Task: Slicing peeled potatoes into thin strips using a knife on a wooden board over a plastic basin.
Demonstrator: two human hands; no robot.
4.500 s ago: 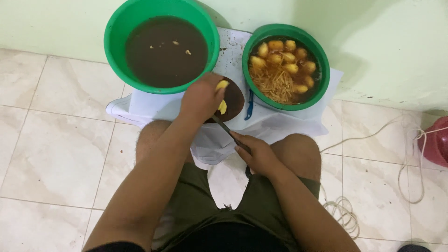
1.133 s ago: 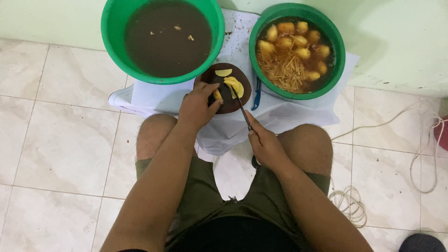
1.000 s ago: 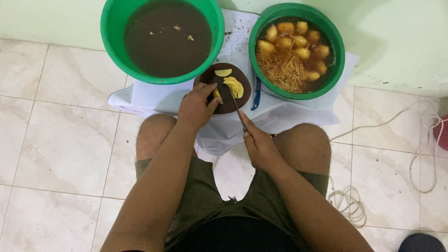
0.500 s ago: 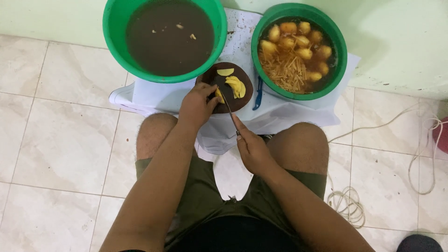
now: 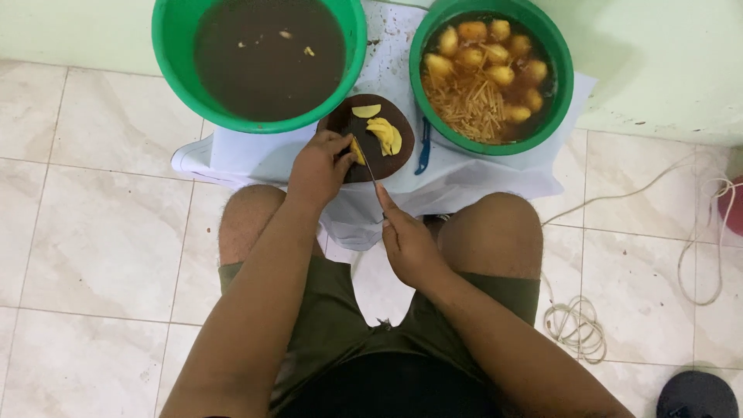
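Brown board (image 5: 370, 159): left hand (image 5: 317, 166) pinches potato piece (image 5: 357, 152), right hand (image 5: 406, 244) grips knife (image 5: 370, 174).

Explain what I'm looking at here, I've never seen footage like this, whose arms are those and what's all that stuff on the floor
The picture comes from a camera worn on a person's head, looking down, so the arms and bare knees are that person's own. They sit on a tiled floor with a white cloth spread in front. The left hand steadies a piece of yellow potato on a small round dark cutting board. The right hand grips a knife whose blade reaches that piece. Cut slices lie on the board. Behind it stand two green basins: the left basin holds dark water, the right basin holds peeled potatoes and thin strips in water. A blue peeler lies between board and right basin.
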